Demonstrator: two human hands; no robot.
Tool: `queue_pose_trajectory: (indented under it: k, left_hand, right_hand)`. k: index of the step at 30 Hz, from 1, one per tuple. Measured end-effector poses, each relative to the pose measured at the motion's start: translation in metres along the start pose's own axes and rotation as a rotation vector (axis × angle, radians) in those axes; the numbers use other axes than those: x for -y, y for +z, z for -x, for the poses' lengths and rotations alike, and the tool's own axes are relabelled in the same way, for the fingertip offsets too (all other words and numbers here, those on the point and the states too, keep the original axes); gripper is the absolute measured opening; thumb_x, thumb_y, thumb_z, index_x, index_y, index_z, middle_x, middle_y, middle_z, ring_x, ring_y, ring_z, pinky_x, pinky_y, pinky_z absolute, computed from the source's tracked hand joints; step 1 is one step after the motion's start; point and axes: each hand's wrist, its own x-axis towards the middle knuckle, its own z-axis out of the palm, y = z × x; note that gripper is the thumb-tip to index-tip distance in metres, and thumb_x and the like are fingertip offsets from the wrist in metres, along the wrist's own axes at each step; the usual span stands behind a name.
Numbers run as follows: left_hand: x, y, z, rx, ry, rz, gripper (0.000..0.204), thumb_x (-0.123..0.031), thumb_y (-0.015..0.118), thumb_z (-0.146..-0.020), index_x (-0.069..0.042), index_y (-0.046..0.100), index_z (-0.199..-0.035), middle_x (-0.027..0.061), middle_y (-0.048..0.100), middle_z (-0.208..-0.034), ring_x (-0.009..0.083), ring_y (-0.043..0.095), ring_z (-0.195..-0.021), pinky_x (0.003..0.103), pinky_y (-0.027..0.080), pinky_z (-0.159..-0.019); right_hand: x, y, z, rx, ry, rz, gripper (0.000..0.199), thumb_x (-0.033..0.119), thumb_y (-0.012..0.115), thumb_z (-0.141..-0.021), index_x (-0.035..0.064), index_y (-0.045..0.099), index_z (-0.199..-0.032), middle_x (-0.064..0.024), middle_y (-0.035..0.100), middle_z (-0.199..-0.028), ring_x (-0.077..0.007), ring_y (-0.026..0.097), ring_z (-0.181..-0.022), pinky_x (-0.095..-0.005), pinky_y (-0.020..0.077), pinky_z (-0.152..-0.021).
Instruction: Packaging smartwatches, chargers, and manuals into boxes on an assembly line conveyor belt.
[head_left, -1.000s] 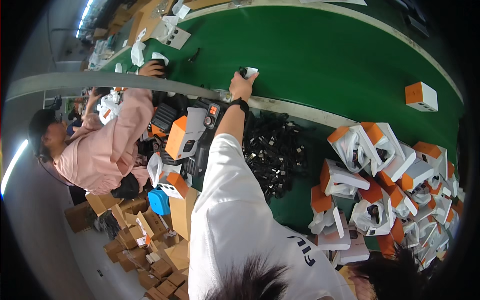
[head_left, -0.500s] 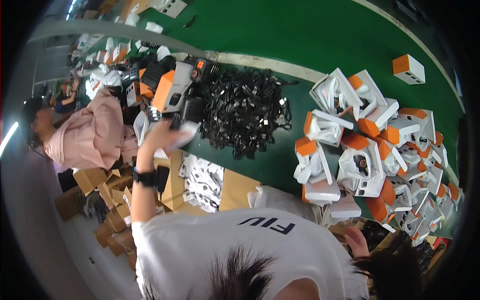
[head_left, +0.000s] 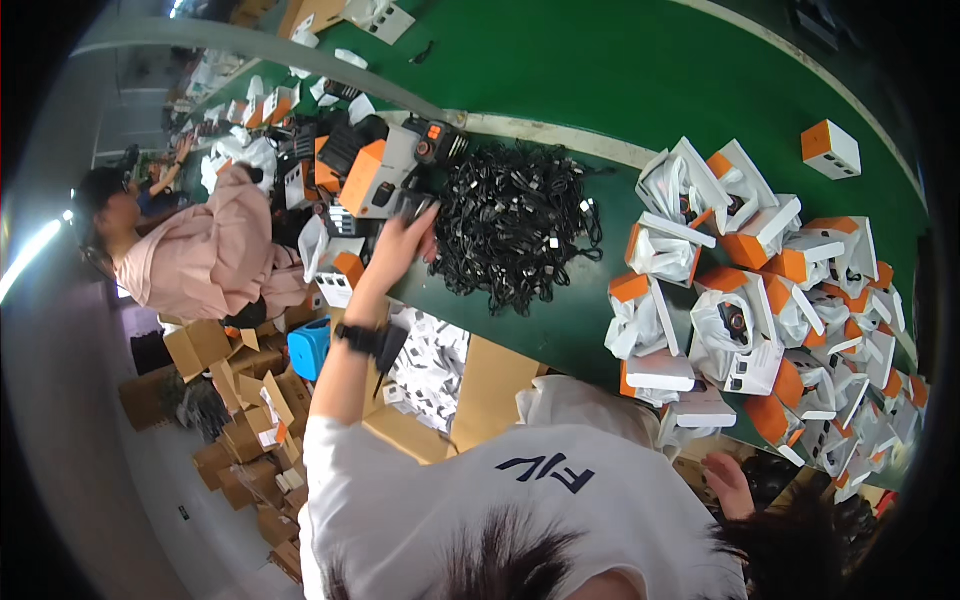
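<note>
My left hand (head_left: 400,245) is stretched out over the near edge of the green belt (head_left: 620,70), fingers curled down onto something small and dark at the left rim of the heap of black cables (head_left: 515,225); whether they pinch it or only rest on it I cannot tell. A black wristband (head_left: 358,338) circles that wrist. The heap is a glossy, wiry tangle of thin looped cords with small pale tags, spread in a loose mound with no single direction, though it runs broadly along the belt's edge. Just beyond my fingertips stands a boxy orange and grey device (head_left: 385,170), hard plastic with dark knobs, its long side slanting up and to the right. My right hand (head_left: 730,485) is low beside my white shirt, fingers loosely bent and holding nothing I can see, just below the pile of white and orange cartons (head_left: 760,290). These are smooth folded card, flaps open at all angles. One closed orange and white box (head_left: 830,150) sits apart on the matte belt. Brown cardboard boxes (head_left: 235,420) litter the floor, near a person in a pink top (head_left: 205,260).
</note>
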Motion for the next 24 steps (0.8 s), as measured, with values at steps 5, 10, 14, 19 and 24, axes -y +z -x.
queue_pose_trajectory:
  k: [5, 10, 14, 19, 24]
  left_hand:
    - [-0.056, 0.018, -0.193, -0.322, 0.467, -0.367, 0.038, -0.033, 0.064, -0.076, 0.005, 0.06, -0.074, 0.0155, 0.061, -0.063, 0.0221, 0.06, -0.059, 0.033, 0.045, -0.055]
    - [-0.055, -0.022, -0.331, -0.454, 0.198, -0.633, 0.049, -0.038, 0.069, -0.068, 0.008, 0.061, -0.085, 0.0209, 0.063, -0.078, 0.0312, 0.062, -0.073, 0.037, 0.048, -0.066]
    - [-0.021, -0.05, -0.407, -0.657, 0.19, -0.821, 0.041, -0.032, 0.068, -0.068, 0.007, 0.063, -0.079, 0.0249, 0.061, -0.086, 0.0364, 0.058, -0.085, 0.039, 0.047, -0.078]
    - [-0.003, -0.06, -0.441, -0.662, 0.26, -1.096, 0.042, -0.032, 0.068, -0.067, 0.008, 0.062, -0.08, 0.0232, 0.059, -0.089, 0.0368, 0.052, -0.095, 0.041, 0.042, -0.086]
    - [0.03, -0.089, -0.464, -0.652, 0.195, -1.07, 0.034, -0.028, 0.063, -0.071, 0.003, 0.061, -0.084, 0.0209, 0.061, -0.088, 0.0364, 0.055, -0.091, 0.042, 0.044, -0.083]
  right_hand:
    - [-0.038, -0.003, -0.015, -0.063, -0.073, -0.083, 0.035, 0.002, 0.056, -0.081, 0.0038, 0.048, -0.115, -0.0057, 0.055, -0.109, -0.0132, 0.051, -0.101, -0.0247, 0.0411, -0.083]
    - [-0.018, 0.029, -0.073, -0.069, -0.094, -0.136, 0.034, 0.003, 0.056, -0.081, 0.0035, 0.048, -0.115, -0.006, 0.055, -0.109, -0.0135, 0.051, -0.101, -0.0248, 0.041, -0.083]
    - [-0.011, 0.048, -0.112, -0.095, -0.073, -0.172, 0.034, 0.004, 0.056, -0.081, 0.0033, 0.049, -0.115, -0.0063, 0.055, -0.109, -0.0138, 0.051, -0.102, -0.0249, 0.0409, -0.083]
    - [-0.003, 0.069, -0.15, -0.111, -0.036, -0.211, 0.034, 0.005, 0.056, -0.082, 0.003, 0.049, -0.115, -0.0067, 0.055, -0.108, -0.0141, 0.051, -0.102, -0.0249, 0.0408, -0.084]
    - [0.011, 0.083, -0.199, -0.057, -0.058, -0.218, 0.033, 0.006, 0.056, -0.082, 0.0027, 0.049, -0.114, -0.0071, 0.055, -0.108, -0.0144, 0.051, -0.102, -0.025, 0.0406, -0.084]
